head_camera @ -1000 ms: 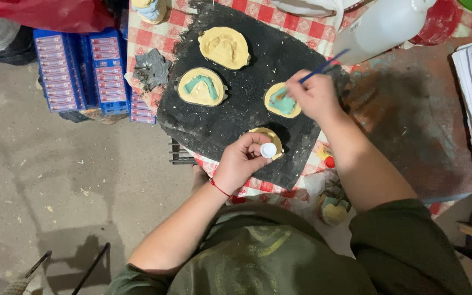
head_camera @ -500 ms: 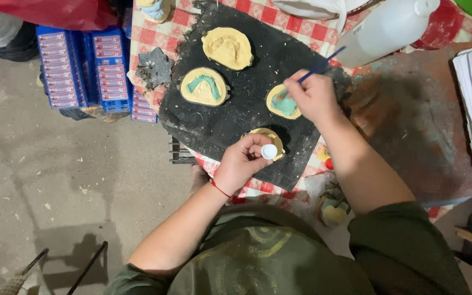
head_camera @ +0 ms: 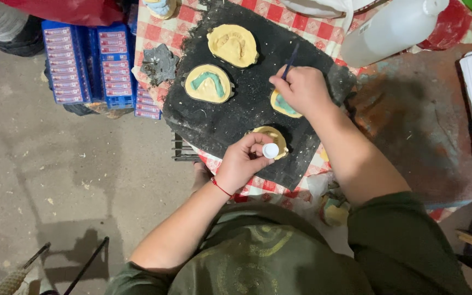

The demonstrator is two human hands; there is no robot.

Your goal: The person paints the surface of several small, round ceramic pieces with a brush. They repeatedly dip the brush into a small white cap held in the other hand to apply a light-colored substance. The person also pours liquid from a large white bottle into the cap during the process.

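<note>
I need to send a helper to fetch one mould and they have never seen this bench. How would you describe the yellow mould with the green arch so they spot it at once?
Find the black mat on the red-checked cloth. Four yellow moulds lie on it; take the yellow mould with the green arch on the mat's left side, free of both hands. Only it shows a full green horseshoe; the one above it is plain yellow.

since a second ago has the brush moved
Yes. The brush in the right hand has swung from tilting right toward the white bottle to nearly upright.

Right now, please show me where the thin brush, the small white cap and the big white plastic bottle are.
thin brush (head_camera: 291,59), head view, on its dark handle.
small white cap (head_camera: 270,150), head view, on its round top.
big white plastic bottle (head_camera: 389,28), head view, on its side wall.
</note>
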